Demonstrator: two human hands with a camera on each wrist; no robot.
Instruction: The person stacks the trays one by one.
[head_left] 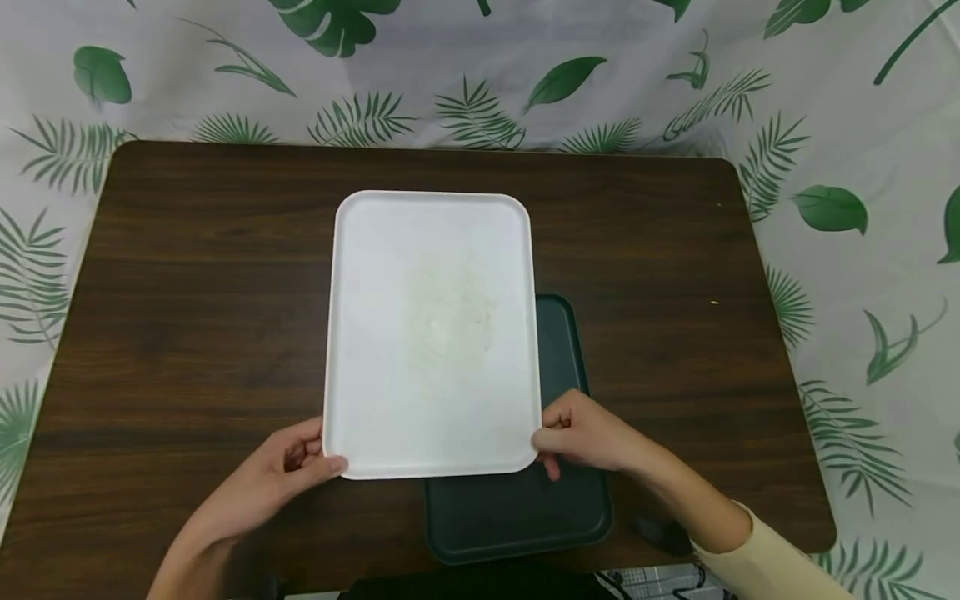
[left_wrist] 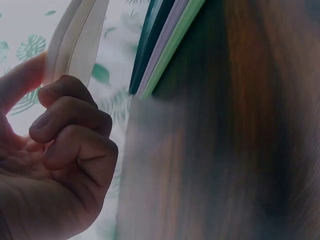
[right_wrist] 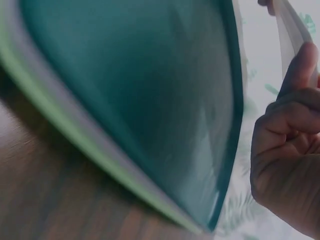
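A white rectangular tray (head_left: 435,333) with rounded corners is held above the table by both hands. At its near left corner my left hand (head_left: 262,479) pinches the rim, thumb on top and fingers curled beneath. My right hand (head_left: 588,429) grips the near right corner between thumb and fingers. Below and to the right lies a dark green tray (head_left: 525,517), partly hidden by the white one. In the right wrist view the green tray (right_wrist: 135,90) tops a stack, with a greyish-purple tray (right_wrist: 60,95) and a light green tray (right_wrist: 90,150) under it.
The stack lies on a dark brown wooden table (head_left: 202,292), near its front edge. A white cloth with green leaves (head_left: 832,208) surrounds the table. Small yellowish specks (head_left: 715,302) lie on the right side. Something dark (head_left: 660,533) sits by the right forearm.
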